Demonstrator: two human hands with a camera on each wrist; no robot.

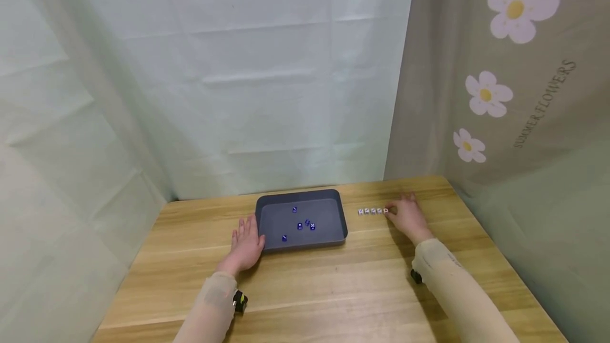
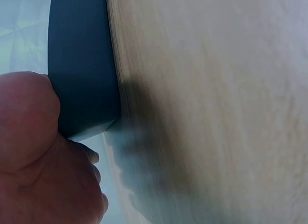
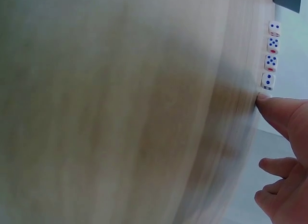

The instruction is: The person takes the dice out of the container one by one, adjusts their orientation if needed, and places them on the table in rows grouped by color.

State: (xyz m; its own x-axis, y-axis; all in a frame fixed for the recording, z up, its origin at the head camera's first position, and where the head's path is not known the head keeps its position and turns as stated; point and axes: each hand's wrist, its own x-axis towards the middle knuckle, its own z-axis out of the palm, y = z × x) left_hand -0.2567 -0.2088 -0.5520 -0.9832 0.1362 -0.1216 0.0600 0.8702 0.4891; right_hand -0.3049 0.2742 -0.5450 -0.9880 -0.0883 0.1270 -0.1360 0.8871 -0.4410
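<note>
Several white dice (image 1: pixel 373 211) stand in a short row on the table, right of a dark grey tray (image 1: pixel 299 246). My right hand (image 1: pixel 409 218) pinches the white die (image 1: pixel 386 210) at the row's right end. In the right wrist view the thumb covers most of that die, while the other dice (image 3: pixel 271 63) show blue and red pips. My left hand (image 1: pixel 247 245) rests along the tray's left side, fingers extended. Its thumb lies against the tray's outer wall (image 2: pixel 84 65) in the left wrist view. Several blue dice (image 1: pixel 300 226) lie scattered inside the tray.
The wooden table (image 1: pixel 329 290) reaches back to a pale cloth wall (image 1: pixel 286 94). A brown curtain (image 1: pixel 429 68) with printed flowers hangs at the right. The tray's raised rim stands between the left hand and the white dice.
</note>
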